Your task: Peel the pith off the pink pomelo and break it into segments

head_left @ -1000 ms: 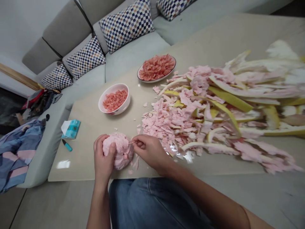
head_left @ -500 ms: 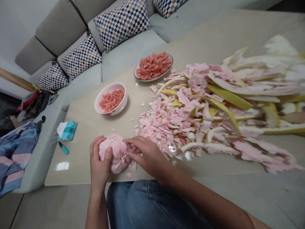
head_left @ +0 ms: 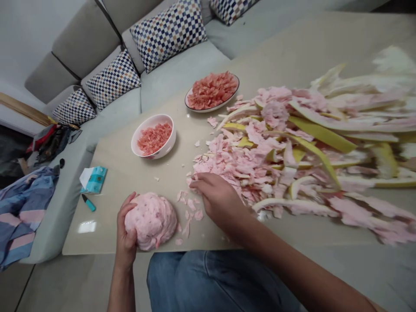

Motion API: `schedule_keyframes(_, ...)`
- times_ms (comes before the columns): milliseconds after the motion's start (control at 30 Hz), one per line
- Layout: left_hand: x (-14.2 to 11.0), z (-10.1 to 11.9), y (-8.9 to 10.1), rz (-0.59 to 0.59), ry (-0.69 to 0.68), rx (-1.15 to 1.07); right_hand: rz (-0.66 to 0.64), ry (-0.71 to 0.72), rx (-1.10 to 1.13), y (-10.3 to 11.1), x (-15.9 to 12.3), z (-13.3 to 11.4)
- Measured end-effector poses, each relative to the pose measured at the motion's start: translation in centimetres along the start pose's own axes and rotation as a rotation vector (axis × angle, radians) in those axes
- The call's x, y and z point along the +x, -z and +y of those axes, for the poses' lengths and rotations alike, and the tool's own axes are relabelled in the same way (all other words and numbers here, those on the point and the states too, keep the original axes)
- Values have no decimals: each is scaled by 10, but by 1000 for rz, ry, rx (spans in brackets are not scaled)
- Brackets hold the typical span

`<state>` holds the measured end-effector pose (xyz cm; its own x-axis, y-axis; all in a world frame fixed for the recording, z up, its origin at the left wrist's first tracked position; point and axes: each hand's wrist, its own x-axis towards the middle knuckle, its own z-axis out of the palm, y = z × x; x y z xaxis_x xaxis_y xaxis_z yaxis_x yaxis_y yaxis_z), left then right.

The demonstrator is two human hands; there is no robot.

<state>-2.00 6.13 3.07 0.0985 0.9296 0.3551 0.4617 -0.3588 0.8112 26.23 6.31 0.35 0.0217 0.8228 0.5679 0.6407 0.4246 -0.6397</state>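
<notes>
My left hand [head_left: 127, 229] is wrapped round the left side of a peeled pomelo [head_left: 152, 221], a pale pink ball still covered in pith, near the table's front edge. Apart from the fruit, my right hand [head_left: 217, 197] has its fingers drawn together at the near left edge of a heap of pink pith scraps [head_left: 224, 164]. Whatever is between its fingertips is too small to make out. Between the pomelo and my right hand lie several loose pith flakes [head_left: 191, 206].
Behind the pomelo stand a white bowl [head_left: 170, 141] and a dark-rimmed plate [head_left: 198, 109], both with red pomelo flesh. Long yellow-green rind strips [head_left: 321, 134] cover the right side. A tissue pack [head_left: 97, 180] and a teal marker [head_left: 89, 203] lie left. A sofa [head_left: 182, 65] borders the far side.
My right hand has left the pomelo and moved right to the pith heap. The pomelo has shifted slightly down and left in my left hand, and more flakes show on the table.
</notes>
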Motion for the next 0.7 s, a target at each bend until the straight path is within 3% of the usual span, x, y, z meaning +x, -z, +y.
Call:
schedule_keyframes(167,-14,7,20,-47,210,14,-20,-17,-205,2,-4,-3)
schedule_keyframes(233,-18,17,21,-69,324,57,-19,-11,-253,3,-2,-3)
schedule_keyframes(333,-23,28,18,-64,389,117,-90,12,-292,4,2,-1)
schedule_keyframes(533,-22,26,16,-115,330,161,-200,88,-118,5,4,10)
schedule_keyframes(700,-2,14,32,-333,197,0,-197,69,137,3,1,-12)
